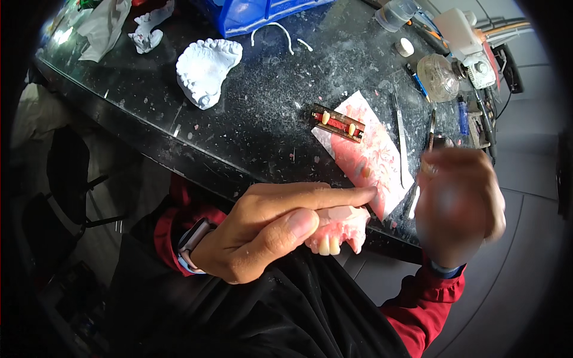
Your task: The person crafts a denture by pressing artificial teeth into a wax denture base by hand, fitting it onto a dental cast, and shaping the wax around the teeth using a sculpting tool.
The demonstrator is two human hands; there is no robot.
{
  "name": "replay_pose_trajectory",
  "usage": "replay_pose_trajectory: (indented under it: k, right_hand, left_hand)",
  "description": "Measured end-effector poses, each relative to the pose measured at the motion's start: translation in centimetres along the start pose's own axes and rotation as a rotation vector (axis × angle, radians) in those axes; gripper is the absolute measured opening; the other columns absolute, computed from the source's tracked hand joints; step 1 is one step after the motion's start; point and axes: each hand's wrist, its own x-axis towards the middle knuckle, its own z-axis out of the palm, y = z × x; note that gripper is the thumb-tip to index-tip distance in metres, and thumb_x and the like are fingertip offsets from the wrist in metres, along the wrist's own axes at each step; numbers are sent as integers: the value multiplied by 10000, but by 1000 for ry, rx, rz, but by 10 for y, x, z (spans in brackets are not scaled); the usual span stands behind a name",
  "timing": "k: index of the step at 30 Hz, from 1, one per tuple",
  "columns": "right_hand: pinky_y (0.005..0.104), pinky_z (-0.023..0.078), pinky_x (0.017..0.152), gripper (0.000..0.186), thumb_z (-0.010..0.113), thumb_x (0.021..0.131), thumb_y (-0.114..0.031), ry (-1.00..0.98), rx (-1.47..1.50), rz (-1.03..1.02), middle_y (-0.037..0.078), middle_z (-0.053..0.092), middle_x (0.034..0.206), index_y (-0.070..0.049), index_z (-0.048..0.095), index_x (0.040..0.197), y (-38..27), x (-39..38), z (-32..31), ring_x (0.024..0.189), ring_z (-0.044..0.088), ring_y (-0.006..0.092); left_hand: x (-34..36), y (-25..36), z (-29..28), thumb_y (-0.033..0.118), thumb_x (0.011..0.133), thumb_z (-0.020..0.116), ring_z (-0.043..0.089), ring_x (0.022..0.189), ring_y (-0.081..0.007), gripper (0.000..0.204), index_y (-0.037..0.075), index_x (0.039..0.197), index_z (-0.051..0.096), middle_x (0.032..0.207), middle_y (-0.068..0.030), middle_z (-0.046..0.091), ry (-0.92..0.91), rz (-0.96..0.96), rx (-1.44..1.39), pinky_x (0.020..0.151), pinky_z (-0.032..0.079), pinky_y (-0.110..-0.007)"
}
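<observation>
My left hand [262, 232] grips a pink dental model [333, 235] with white front teeth and a pale base, its index finger laid along the top. My right hand [456, 203] is raised at the right, smeared by motion, its fingers curled; what it holds, if anything, I cannot make out. Behind the hands lies a white sheet [382, 173] stained pink, with a short metal holder [337, 123] carrying red material and cream teeth. A steel tweezer-like tool [401, 143] lies alongside the sheet.
A white plaster model [206, 71], crumpled papers [101, 27] and a blue plastic tray [250, 18] stand on the dark, dusty bench [149, 107]. At the right are a glass burner [437, 77], pens [418, 82], a cup [391, 15] and several tools. A black chair [65, 167] is at the left.
</observation>
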Motion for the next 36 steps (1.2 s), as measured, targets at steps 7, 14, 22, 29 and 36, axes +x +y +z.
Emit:
replay_pose_trajectory:
  k: [7, 14, 22, 29, 36]
  right_hand:
    - [275, 463, 486, 142, 705, 684, -96, -411, -10, 182, 8, 616, 751, -84, 625, 800, 15, -11, 16, 617, 614, 165]
    - [275, 486, 546, 160, 687, 679, -34, -472, -55, 158, 50, 631, 787, -53, 653, 834, 14, -10, 20, 654, 625, 190]
    - [307, 467, 563, 143, 621, 675, -6, -376, -343, 248, 34, 601, 786, -72, 615, 802, 13, 6, -16, 692, 589, 210]
    - [332, 459, 659, 235, 579, 671, 69, -494, -422, 324, 65, 596, 862, -66, 676, 838, 42, -19, -58, 780, 546, 250]
    - [300, 429, 591, 284, 544, 604, 45, -610, -455, 106, 32, 566, 832, -97, 642, 829, 54, -27, -55, 736, 528, 186]
  left_hand:
    - [0, 13, -1, 127, 911, 320, 515, 660, -119, 405, -111, 1211, 451, 847, -128, 593, 36, -44, 149, 645, 445, -255]
    - [6, 6, 0, 194, 857, 305, 579, 541, -164, 474, -149, 1100, 524, 757, -210, 608, 87, 133, 405, 518, 462, -250]
    - [13, 15, -7, 166, 897, 315, 537, 585, -129, 423, -113, 1158, 495, 783, -147, 601, 42, 56, 388, 569, 455, -259]
    - [27, 27, -6, 297, 961, 270, 497, 586, -83, 499, -45, 1321, 308, 1006, -126, 529, 20, -464, -289, 496, 393, -172]
    - [45, 32, -16, 259, 971, 213, 548, 703, -172, 485, -66, 1331, 241, 1091, -263, 484, -99, -559, -629, 580, 552, -337]
